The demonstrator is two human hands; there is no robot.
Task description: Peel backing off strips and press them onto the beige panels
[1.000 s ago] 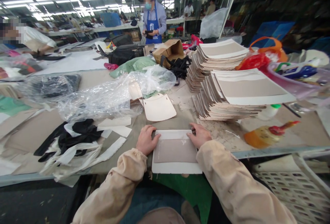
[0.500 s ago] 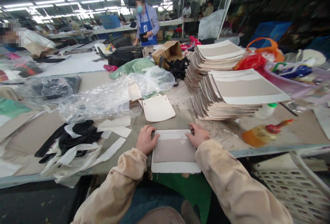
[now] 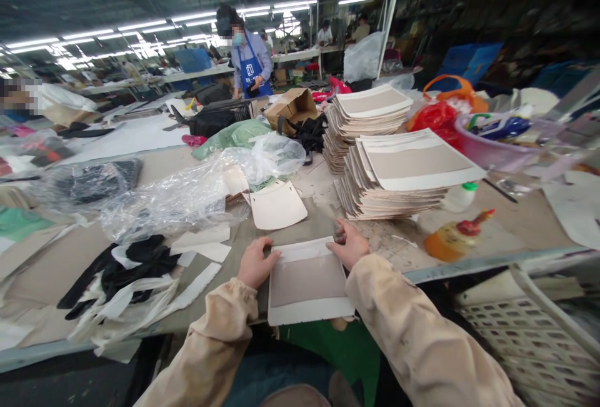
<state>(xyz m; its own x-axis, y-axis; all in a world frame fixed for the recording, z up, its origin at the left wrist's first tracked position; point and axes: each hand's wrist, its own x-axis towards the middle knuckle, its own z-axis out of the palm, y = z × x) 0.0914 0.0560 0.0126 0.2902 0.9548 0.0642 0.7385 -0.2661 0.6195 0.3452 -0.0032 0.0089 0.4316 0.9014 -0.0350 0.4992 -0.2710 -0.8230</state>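
A white panel with a grey-brown patch (image 3: 307, 282) lies at the front edge of the table, its near edge sticking out over it. My left hand (image 3: 257, 261) grips the panel's upper left corner, thumb on top and fingers curled at the side. At the upper right corner my right hand (image 3: 349, 244) holds the same panel, thumb on its face. Just beyond it rests a blank cream panel (image 3: 280, 206). Two stacks of similar panels stand behind my right hand, the nearer stack (image 3: 412, 160) in front of the farther one (image 3: 372, 102).
A glue bottle (image 3: 454, 238) with a red nozzle and a green-capped jar (image 3: 460, 197) stand at the right. Black and white scraps (image 3: 135, 266) and clear plastic (image 3: 164, 197) lie left. A person in a blue apron (image 3: 253, 69) stands across the table.
The camera view has shifted, so the background sits further left. The panel is slightly tilted now, its right side higher, with both hands still on its upper corners.
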